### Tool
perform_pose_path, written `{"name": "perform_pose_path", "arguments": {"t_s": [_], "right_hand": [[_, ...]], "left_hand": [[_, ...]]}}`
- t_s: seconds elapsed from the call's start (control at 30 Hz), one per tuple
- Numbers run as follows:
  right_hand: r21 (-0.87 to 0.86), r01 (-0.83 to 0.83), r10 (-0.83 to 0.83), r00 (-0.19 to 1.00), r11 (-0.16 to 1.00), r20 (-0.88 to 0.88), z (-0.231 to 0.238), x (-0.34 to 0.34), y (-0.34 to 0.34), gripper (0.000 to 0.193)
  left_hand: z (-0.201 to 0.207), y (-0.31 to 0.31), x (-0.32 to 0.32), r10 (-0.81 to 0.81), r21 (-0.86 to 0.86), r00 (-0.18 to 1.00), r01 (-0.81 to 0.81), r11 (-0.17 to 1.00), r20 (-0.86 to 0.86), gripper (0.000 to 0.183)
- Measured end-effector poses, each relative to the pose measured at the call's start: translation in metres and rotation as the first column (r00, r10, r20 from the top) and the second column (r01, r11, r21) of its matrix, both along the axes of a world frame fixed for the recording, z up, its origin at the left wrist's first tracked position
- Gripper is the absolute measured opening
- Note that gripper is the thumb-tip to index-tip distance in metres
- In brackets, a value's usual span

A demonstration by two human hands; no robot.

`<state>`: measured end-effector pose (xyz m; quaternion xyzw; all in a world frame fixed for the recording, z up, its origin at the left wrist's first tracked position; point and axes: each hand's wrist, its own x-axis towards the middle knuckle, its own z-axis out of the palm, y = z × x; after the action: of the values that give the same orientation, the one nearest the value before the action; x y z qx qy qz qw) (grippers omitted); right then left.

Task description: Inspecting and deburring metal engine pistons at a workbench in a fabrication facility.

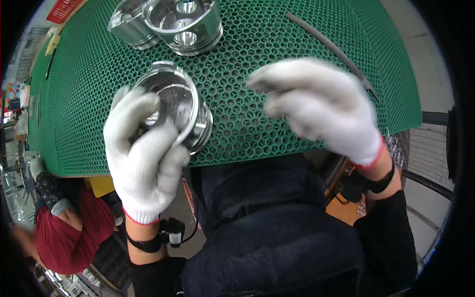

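Note:
My left hand (141, 153), in a white knitted glove, grips the rim of a shiny metal piston (198, 123) at the front of the green mat. The piston is tilted, with its hollow side facing me; my fingers reach into it and hide part of the inside. To the right, my gloved right hand (316, 99) hovers over the mat, smeared by motion. Its fingers are bent and apart from the thumb, with nothing visible between them. Further off stand two more pistons, one (185, 29) partly in front of the other (129, 24).
The green honeycomb mat (237, 94) covers the bench. A long thin grey tool (329, 45) with a dark narrow tip lies beyond my right hand. A red basket (62, 10) is at the far left. Another person in a dark red garment (69, 242) is at the left.

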<state>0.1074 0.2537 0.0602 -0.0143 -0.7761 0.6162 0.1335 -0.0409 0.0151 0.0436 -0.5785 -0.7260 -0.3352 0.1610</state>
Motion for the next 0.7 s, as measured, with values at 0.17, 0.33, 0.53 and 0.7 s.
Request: {"name": "perform_pose_path", "arguments": {"t_s": [0.17,0.33,0.53,0.7], "right_hand": [[0.859,0.16,0.095,0.968,0.487,-0.234,-0.021,-0.029,-0.009,0.025],[0.795,0.058,-0.109,0.994,0.604,0.01,-0.029,-0.016,-0.032,0.012],[-0.291,-0.053,0.22,0.785,0.955,0.579,0.004,-0.002,0.0,0.03],[-0.776,0.124,0.214,0.924,0.618,0.318,-0.023,0.048,0.004,0.028]], "left_hand": [[0.009,0.018,-0.005,0.018,-0.015,0.999,-0.018,1.0,0.037,0.022],[-0.001,0.01,0.023,0.09,-0.046,0.996,-0.09,0.995,-0.016,0.027],[-0.017,-0.018,0.017,-0.014,0.286,0.953,-0.077,0.955,0.303,0.031],[-0.008,-0.031,-0.033,0.165,-0.168,0.88,-0.098,0.981,0.446,0.047]]}}
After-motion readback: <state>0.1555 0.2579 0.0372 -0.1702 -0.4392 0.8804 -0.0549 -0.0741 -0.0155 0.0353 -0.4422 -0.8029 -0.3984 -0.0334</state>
